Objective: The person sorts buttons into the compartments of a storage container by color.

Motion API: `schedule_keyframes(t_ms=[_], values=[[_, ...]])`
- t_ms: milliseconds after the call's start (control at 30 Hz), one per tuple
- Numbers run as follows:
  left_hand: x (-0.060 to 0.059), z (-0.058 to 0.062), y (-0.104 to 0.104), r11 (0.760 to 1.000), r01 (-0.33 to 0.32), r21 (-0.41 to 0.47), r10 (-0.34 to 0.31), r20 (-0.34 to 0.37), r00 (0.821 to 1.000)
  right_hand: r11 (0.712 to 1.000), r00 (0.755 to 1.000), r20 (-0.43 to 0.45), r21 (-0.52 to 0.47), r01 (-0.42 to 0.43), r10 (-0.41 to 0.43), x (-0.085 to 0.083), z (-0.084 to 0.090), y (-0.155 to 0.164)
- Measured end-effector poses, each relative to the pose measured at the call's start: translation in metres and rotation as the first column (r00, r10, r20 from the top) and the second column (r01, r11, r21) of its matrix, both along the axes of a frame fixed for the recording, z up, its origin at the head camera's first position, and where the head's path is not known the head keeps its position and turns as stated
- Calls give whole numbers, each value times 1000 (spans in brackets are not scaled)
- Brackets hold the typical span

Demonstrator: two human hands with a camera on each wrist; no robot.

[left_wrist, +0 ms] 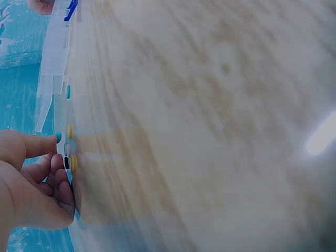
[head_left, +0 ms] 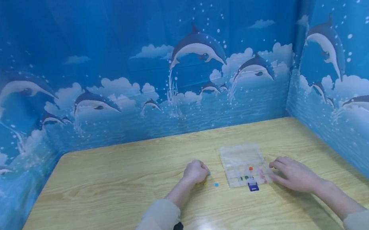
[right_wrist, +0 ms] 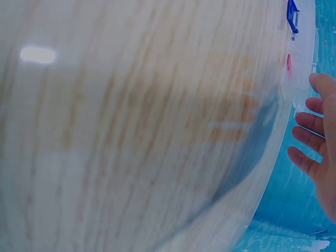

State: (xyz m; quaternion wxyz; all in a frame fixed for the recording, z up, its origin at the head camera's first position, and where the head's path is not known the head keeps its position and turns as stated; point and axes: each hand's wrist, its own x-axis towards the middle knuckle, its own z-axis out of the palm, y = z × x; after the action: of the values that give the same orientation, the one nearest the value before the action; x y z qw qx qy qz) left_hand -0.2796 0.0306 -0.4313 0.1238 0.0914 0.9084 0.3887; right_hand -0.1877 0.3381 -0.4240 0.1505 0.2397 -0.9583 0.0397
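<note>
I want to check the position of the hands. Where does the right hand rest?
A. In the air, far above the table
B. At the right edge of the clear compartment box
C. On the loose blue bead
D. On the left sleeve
B: the right hand lies with fingers at the right edge of the clear compartment box.

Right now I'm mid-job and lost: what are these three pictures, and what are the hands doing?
No machine here: a person's two bare hands on a wooden table. The wide picture comes from a head camera; the other two from wrist cameras, tilted sideways and blurred. A clear box with compartments and a blue latch lies open. The right hand rests beside it, fingers relaxed. The left hand is curled, pinching a teal bead. A blue bead lies loose.
</note>
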Motion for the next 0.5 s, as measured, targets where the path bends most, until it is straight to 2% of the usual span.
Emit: schedule_keyframes(t_ms=[200,500], values=[[0,3,-1,999,-4,47,4,5,1000,1000,1000,8,0,3,-3,0,0,-1],[0,8,3,985,-6,170,-6,71,997,1000,1000,-10,-3,-6,6,-1,0,0]])
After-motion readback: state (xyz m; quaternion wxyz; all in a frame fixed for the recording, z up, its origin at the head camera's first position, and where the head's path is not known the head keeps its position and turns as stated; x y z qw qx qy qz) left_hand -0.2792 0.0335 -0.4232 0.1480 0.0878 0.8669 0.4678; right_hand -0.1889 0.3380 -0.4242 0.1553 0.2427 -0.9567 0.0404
